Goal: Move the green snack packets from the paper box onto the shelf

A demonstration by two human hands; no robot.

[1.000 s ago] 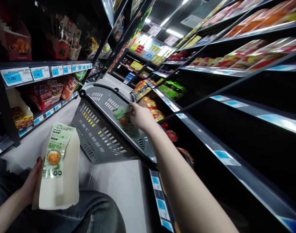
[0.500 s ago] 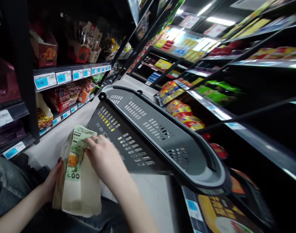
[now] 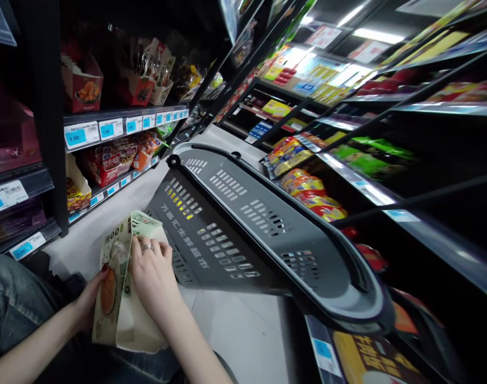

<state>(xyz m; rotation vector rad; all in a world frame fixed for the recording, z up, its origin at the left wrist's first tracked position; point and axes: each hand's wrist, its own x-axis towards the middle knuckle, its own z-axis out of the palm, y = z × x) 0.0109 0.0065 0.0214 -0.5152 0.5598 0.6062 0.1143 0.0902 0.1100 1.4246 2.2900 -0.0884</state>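
A cream paper display box (image 3: 137, 325) rests on my lap at the lower left, with green snack packets (image 3: 114, 269) standing in it. My left hand (image 3: 87, 298) grips the box's left side. My right hand (image 3: 153, 277), a ring on one finger, reaches into the box top with its fingers on a green packet. A grey plastic shopping basket (image 3: 243, 224) stands tilted on the floor right beside the box, its black handle folded along the rim.
Dark store shelves line both sides of a narrow aisle. The left shelves (image 3: 119, 114) carry red snack boxes and blue price tags. The right shelves (image 3: 347, 176) hold yellow, red and green packets. Pale floor (image 3: 235, 336) runs between them; my jeans-clad knee (image 3: 11, 304) is at lower left.
My right hand left the basket, where it had put a green packet, and came back to the box on my lap. It now has its fingers on another packet. The view swung left.
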